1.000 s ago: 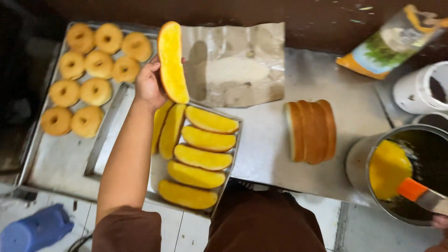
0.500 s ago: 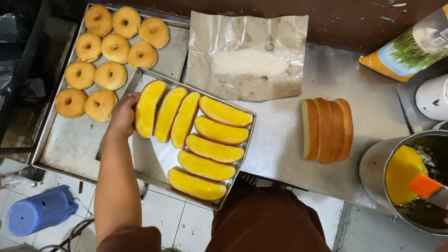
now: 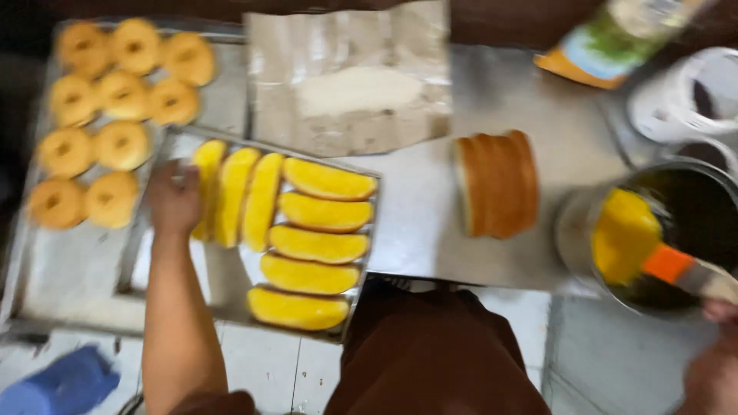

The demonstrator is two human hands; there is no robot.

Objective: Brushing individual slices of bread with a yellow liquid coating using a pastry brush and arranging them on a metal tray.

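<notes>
Eight yellow buns point(image 3: 307, 230) fill the tray point(image 3: 231, 296) beside the left hand point(image 3: 175, 201)

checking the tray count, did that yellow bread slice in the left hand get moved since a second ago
Yes. The left hand held it up over the paper sheet earlier; now the yellow slice lies in the small tray, leftmost.

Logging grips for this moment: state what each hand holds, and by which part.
Right hand grips the brush by its handle end. Left hand rests on the leftmost yellow bun in the tray; blur hides any grip.

Bakery kitchen: bread trays point(image 3: 361, 253), doughnuts point(image 3: 115, 115).
</notes>
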